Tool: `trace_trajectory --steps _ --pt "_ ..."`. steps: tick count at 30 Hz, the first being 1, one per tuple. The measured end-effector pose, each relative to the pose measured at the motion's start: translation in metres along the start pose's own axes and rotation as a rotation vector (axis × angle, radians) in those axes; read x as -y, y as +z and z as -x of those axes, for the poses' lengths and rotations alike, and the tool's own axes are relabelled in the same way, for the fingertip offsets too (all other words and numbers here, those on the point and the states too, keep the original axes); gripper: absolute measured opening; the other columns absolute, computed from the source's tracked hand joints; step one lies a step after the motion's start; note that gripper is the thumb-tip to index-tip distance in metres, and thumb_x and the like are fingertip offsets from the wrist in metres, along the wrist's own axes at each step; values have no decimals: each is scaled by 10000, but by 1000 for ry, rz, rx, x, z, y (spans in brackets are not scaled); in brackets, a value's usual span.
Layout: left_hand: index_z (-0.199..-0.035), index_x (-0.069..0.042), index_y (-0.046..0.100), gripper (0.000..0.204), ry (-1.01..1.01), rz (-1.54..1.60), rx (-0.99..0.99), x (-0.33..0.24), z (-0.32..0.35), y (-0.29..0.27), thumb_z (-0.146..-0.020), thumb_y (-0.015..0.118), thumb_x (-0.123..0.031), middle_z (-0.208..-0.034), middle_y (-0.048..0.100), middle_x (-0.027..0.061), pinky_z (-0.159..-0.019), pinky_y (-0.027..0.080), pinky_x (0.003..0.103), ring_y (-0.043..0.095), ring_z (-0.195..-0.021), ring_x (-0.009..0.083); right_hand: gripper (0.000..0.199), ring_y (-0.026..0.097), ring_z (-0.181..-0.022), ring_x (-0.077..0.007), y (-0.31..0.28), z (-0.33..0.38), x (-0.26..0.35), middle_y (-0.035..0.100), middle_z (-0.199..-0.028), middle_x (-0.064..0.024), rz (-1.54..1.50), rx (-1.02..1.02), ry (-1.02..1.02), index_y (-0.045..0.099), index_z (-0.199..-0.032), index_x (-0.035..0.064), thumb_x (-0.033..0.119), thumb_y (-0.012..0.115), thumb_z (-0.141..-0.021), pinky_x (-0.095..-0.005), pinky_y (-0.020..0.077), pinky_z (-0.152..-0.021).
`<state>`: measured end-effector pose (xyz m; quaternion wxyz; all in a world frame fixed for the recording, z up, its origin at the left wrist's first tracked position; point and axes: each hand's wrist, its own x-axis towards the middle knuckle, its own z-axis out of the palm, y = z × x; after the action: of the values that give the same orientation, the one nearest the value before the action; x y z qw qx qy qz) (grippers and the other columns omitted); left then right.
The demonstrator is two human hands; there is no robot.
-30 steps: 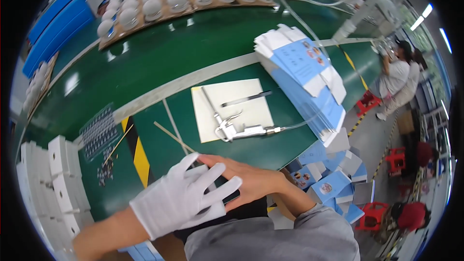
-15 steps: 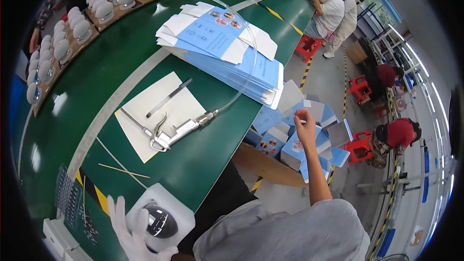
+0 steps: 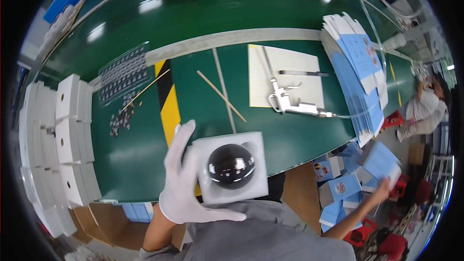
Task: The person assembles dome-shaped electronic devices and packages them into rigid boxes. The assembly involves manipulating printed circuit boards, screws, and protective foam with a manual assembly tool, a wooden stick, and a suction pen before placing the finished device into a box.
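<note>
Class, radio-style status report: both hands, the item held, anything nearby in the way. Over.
Left hand, white glove, grips foam block holding black dome. Right hand, bare, down at blue cartons beside the bench. Air gun beyond, apart.

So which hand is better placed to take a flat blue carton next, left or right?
Probably the right. The right hand is bare and already down among the blue cartons beside the table. The gloved left hand is gripping the white foam block with the black dome in it.
</note>
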<state>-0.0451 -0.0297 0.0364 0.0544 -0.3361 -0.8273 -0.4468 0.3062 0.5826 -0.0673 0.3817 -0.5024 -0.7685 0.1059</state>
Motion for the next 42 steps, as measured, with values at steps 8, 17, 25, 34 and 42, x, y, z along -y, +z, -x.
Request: trace_trajectory --steps 8,17,25,34,42 --pt "-1276 -208 677 574 38 -389 265 -37 -44 -1 -738 816 -352 -1400 471 287 -967 434 646 501 -1245 484 283 619 -1064 -388 -91 33 242 592 -1207 -244 -243 -382 -593 676 -1023 -42 227 593 -997 -448 517 -846" --pt "-1288 -105 615 568 -103 -123 223 -47 -48 -46 -745 776 -150 -1085 597 199 -865 507 466 587 -1026 412 252 441 -1386 -496 -22 118 437 387 -1518 -367 -724 63 -923 626 -915 33 265 547 -970 -581 395 -1114" --pt "-1374 -51 557 768 -111 21 8 -97 -44 -122 -694 881 -201 -1349 579 190 -1035 470 447 592 -1209 358 209 617 -1196 -423 28 189 493 589 -1325 -241 -1108 629 -1266 763 -894 67 8 761 -694 -441 520 -995" --pt "-1435 -68 530 970 -52 24 -4 -103 -50 -108 -601 971 -291 -1372 536 186 -1056 446 428 524 -1264 361 374 672 -975 -327 35 251 471 654 -1235 -179 -970 889 -1073 704 -1074 2 68 761 -711 -370 575 -677" --pt "-1430 -90 542 950 -236 -263 29 -96 -30 -129 -605 969 -290 -1345 546 190 -1035 462 417 530 -1243 359 316 664 -993 -452 10 255 490 690 -1099 -266 -1160 811 -901 682 -1154 -60 -35 699 -840 -451 563 -784"
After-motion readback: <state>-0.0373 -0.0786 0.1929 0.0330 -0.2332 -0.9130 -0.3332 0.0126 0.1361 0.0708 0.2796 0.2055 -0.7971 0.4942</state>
